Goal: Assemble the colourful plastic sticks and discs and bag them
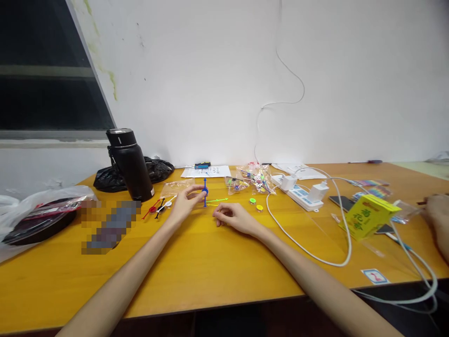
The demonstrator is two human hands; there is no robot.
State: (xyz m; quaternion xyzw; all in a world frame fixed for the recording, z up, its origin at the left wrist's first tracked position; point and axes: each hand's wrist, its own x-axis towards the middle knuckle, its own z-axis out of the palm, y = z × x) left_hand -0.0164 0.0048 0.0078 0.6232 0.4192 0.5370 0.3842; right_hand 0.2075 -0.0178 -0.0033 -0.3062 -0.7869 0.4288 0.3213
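The white wall [210, 84] is evenly and fairly brightly lit, though the direction of the light cannot be told, while the window [42, 79] at far left is left nearly black. Soft, pale sheen is caught by the orange table [210, 271], and faint shadow is cast beneath the right hand [235, 217]. Fine detail is softened around the left hand [187, 201] and the thin blue spinner [205, 191]. Objects are stretched towards the sides, and a patch at left is masked by coarse pixelation.
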